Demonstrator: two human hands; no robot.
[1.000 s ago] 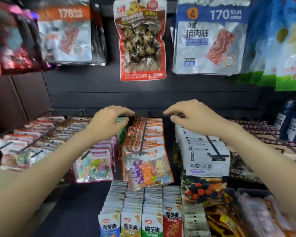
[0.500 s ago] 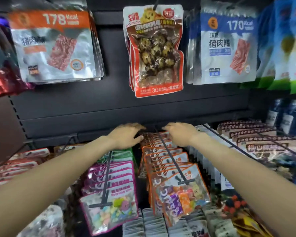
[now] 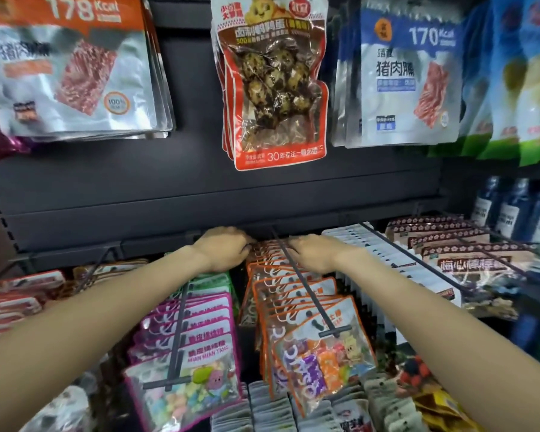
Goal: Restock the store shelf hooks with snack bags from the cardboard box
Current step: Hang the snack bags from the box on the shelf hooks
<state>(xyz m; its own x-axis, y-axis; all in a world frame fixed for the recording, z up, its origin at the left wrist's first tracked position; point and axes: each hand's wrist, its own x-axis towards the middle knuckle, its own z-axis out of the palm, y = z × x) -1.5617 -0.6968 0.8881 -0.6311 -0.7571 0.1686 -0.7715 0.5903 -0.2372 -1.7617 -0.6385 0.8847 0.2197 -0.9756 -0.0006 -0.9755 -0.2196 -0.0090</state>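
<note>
Since half a second ago your view has closed in on the shelf, and both hands have settled deeper at the back of the middle hook (image 3: 306, 285), right where it meets the dark back panel (image 3: 200, 188). The orange-edged snack bags (image 3: 296, 302) hang in a long row on that hook, the front one showing coloured candy through its window. Your left hand (image 3: 223, 249) curls its fingers down over the rearmost bag tops on the left of the rod; your right hand (image 3: 314, 252) does the same on the right, fingers bent onto the tops. Whether either hand truly pinches a bag I cannot tell, since the fingertips are hidden.

To do this step well, I judge you should press the rear bags back evenly on both sides of the rod, keep each hang-hole threaded, and square the tops so the row hangs straight and nothing slides off the front.

The cardboard box is not in view. Just left, the pink-edged bags (image 3: 194, 338) fill their own hook; to the right, white packs (image 3: 384, 263) crowd another. Below, small sachets (image 3: 272, 410) stand packed on edge. Above hang a quail-egg pouch (image 3: 273, 85) and silver jerky pouches (image 3: 72, 67).
</note>
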